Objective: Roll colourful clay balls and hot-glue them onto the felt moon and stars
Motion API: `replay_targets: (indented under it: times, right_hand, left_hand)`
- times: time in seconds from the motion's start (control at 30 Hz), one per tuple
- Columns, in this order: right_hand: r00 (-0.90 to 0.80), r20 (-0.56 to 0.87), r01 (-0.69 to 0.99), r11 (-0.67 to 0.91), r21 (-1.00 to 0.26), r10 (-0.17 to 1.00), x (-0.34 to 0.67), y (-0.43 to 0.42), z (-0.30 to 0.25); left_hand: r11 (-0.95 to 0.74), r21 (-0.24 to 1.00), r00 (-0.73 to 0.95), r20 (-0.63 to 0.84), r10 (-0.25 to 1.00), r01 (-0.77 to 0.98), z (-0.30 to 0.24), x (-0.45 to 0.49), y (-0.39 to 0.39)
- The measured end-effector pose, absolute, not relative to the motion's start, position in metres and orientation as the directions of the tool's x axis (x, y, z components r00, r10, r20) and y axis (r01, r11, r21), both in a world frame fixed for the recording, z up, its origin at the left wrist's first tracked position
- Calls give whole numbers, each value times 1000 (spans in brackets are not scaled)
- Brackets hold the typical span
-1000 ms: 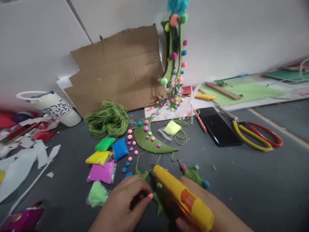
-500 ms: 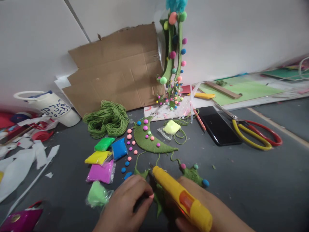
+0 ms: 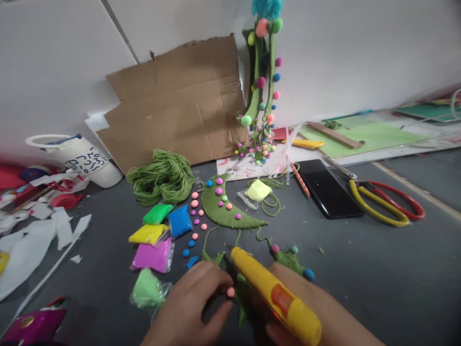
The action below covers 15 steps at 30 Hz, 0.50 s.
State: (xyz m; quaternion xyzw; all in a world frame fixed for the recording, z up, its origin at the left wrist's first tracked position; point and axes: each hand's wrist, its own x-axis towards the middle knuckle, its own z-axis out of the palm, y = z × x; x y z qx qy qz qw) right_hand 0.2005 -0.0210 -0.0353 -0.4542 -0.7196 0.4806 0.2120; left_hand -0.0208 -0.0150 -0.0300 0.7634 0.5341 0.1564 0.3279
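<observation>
My right hand [image 3: 317, 312] grips a yellow glue gun [image 3: 275, 298] whose nozzle points up-left over a green yarn star [image 3: 242, 298] on the dark floor. My left hand [image 3: 187, 307] is closed in a pinch on a small pink clay ball [image 3: 230, 291] at the star's left side. A second green star [image 3: 288, 259] with coloured balls lies just beyond the gun. A green yarn crescent [image 3: 223, 206] dotted with balls lies farther back, joined to the stars by green strings.
Bags of coloured clay [image 3: 154, 240] and loose balls [image 3: 194, 226] lie left of the crescent. A green yarn hank [image 3: 162, 178], cardboard [image 3: 180, 101], a white bucket [image 3: 79, 158], a phone [image 3: 326, 192], scissors [image 3: 382, 202] and paper scraps [image 3: 39, 235] surround the spot.
My left fingers have shifted slightly right, bringing the pink ball closer to the green star beside the glue gun. The gun has barely moved.
</observation>
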Motion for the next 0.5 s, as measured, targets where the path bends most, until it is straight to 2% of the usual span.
replay_targets:
  times: [0.23,0.4,0.5]
  right_hand:
    - [-521,-150,493,153,-857,840,202,-20,-31]
    - [-527,-160,510,160,-845,835,202,-20,-33]
    - [-521,-150,493,153,-857,840,201,-20,-33]
  left_hand:
    - [-251,591,376,-95,922,767,-30,-32,-11]
    - [-252,588,346,-52,937,769,-32,-30,-9]
    - [-301,576,397,-44,917,760,-27,-27,-11]
